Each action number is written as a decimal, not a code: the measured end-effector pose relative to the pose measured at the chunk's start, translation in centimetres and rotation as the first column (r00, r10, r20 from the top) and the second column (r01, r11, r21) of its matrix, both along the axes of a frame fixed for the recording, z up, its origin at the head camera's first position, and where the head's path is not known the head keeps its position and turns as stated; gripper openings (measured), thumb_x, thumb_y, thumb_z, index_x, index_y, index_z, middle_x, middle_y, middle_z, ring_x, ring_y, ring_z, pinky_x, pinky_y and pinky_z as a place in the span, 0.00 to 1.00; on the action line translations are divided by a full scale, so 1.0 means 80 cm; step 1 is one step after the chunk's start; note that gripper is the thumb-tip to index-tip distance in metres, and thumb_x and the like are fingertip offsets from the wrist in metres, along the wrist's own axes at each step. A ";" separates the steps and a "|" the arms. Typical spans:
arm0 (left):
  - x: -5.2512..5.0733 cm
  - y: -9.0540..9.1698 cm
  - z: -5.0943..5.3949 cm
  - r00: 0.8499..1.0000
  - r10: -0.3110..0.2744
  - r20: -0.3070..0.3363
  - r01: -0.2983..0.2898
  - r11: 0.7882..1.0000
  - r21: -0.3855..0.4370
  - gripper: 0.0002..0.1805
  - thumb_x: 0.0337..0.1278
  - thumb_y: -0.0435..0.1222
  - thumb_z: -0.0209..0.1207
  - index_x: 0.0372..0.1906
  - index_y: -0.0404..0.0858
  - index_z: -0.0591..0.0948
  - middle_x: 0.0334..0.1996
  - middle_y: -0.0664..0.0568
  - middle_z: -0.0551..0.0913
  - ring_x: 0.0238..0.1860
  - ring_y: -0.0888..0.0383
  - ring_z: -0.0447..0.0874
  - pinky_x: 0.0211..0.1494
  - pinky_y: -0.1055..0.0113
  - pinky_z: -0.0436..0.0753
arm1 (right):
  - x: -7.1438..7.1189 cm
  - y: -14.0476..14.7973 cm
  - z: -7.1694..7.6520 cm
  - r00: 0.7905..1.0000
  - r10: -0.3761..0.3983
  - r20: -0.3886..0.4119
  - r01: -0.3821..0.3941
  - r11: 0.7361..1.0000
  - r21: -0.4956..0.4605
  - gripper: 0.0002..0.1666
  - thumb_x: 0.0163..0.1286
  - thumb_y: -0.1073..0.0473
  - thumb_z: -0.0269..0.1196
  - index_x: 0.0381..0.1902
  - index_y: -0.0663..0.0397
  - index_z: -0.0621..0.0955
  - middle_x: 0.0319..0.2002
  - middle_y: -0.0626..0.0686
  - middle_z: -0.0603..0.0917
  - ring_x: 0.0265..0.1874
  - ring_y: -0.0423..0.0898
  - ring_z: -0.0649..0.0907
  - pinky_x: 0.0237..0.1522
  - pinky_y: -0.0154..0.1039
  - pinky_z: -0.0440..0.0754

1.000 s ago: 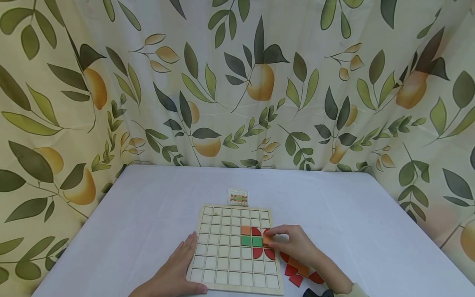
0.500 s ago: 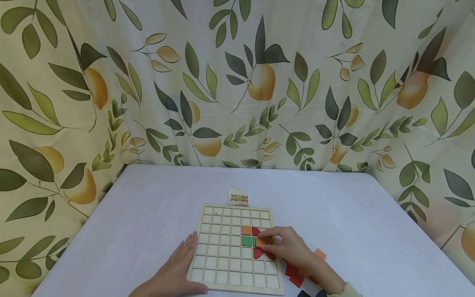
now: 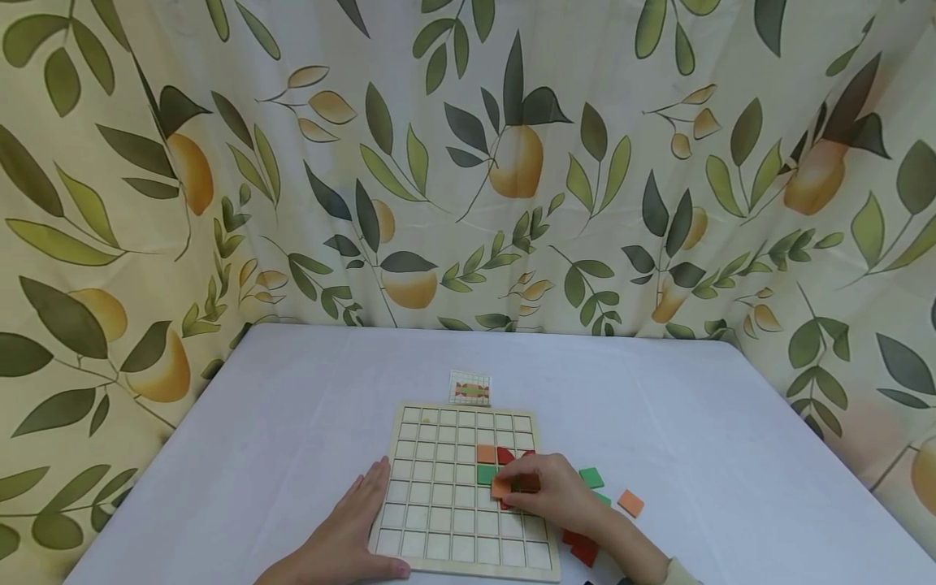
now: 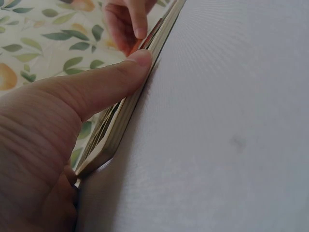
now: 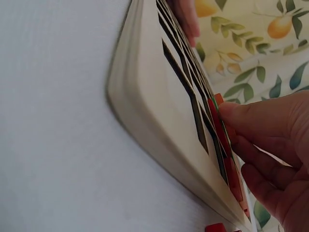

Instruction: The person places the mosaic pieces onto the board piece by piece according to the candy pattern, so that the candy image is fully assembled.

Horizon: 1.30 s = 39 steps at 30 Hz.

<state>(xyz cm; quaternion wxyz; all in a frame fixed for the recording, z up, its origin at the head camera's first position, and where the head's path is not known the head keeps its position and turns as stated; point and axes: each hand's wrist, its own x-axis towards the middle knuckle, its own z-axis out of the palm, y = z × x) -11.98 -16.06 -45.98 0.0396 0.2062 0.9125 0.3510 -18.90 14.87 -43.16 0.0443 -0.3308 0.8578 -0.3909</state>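
A pale wooden grid board (image 3: pixel 439 520) lies flat before me. My left hand (image 3: pixel 347 520) rests along its left edge with straight fingers; in the left wrist view, the thumb lies on the board's near edge. Over the board's right half, my right hand (image 3: pixel 559 487) pinches an orange square tile (image 3: pixel 500 488) between thumb and fingers. Set in the grid are another orange tile (image 3: pixel 486 453), a green square tile (image 3: pixel 486 474) and red curved-edge tiles (image 3: pixel 504 455). The right hand partly covers the tiles beneath it.
Behind the board lies a small pattern card (image 3: pixel 470 390). To the right are loose tiles: green (image 3: pixel 591 478), orange (image 3: pixel 630 503) and a red group (image 3: pixel 582 551) partly behind the right forearm. A leaf-and-fruit curtain (image 3: pixel 468 162) hangs beyond the white table (image 3: pixel 322 390).
My right hand has carried the orange tile leftward and slightly nearer across the board. More loose green and orange tiles on the right have come into sight. The left hand stays put.
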 end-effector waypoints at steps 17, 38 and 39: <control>0.001 0.001 0.002 1.000 -0.003 -0.006 0.003 1.000 -0.009 0.71 0.29 0.67 0.63 0.69 0.26 0.43 0.70 0.37 0.43 0.70 0.45 0.39 0.61 0.84 0.26 | 0.005 -0.007 0.002 0.997 0.039 0.062 -0.037 0.999 -0.038 0.14 0.55 0.55 0.69 0.40 0.51 0.84 0.38 0.42 0.84 0.40 0.39 0.80 0.41 0.35 0.80; 0.001 0.002 0.004 1.000 0.010 0.010 -0.010 1.000 -0.025 0.71 0.27 0.68 0.62 0.70 0.27 0.43 0.71 0.38 0.43 0.70 0.46 0.39 0.60 0.84 0.26 | 0.007 -0.012 -0.002 0.998 0.049 0.034 -0.047 0.997 -0.060 0.12 0.56 0.53 0.68 0.38 0.49 0.85 0.37 0.41 0.84 0.39 0.37 0.80 0.37 0.33 0.80; 0.001 0.002 0.004 1.000 0.010 0.010 -0.009 1.000 -0.025 0.71 0.27 0.68 0.62 0.70 0.27 0.43 0.71 0.38 0.43 0.70 0.46 0.39 0.61 0.84 0.26 | 0.006 -0.012 -0.003 0.998 0.055 0.024 -0.054 0.997 -0.058 0.12 0.56 0.54 0.68 0.38 0.49 0.85 0.37 0.41 0.84 0.39 0.37 0.80 0.38 0.33 0.80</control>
